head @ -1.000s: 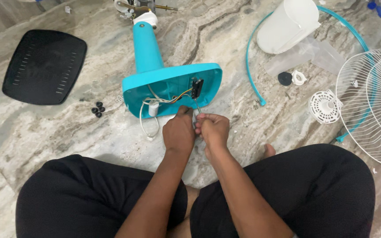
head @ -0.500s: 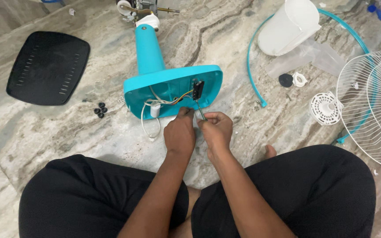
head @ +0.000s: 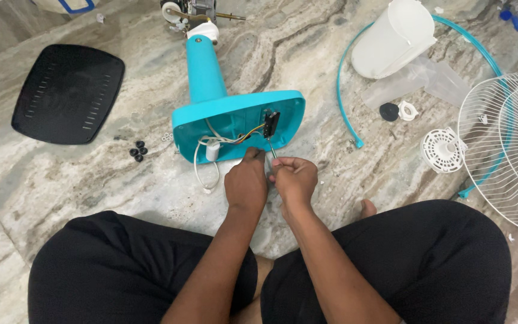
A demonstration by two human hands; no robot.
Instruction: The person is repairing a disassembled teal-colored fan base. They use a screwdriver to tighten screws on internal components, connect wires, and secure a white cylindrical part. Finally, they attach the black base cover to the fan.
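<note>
item: teal plastic fan base [head: 238, 123], hollow underside up on veined marble floor [head: 121, 192], at twelve o'clock from the seated person's hands. left hand [head: 246, 183] rests curled on the base rim, holding nothing that shows. right hand [head: 294, 180] pinches a thin metal screwdriver [head: 270, 148], tip by the black switch block [head: 271, 123] with its coloured wires. step judged: working a switch screw; next calls for steady, upright pressure. at ten o'clock, matte black slotted cover [head: 67, 93]; at two o'clock, white wire grille [head: 505, 147].
</note>
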